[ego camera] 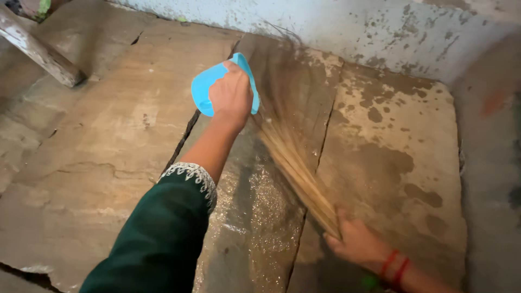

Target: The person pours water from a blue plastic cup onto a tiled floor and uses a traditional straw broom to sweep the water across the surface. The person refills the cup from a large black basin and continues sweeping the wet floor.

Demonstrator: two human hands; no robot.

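Right hand, lower right of frame, closed around broom base; bristles fan up-left toward frame centre. Left hand at centre top, gripping blue scoop, touching bristle tips. Wet stone floor beneath.

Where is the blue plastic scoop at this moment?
In the head view, the blue plastic scoop is upper centre, held by the left hand above the wet stone floor, just left of the broom.

Just one view here, my head cam. It's tilted steeply down and forward over the wet stone floor, pretty close in, facing the corner where the flaking whitewashed wall meets it.
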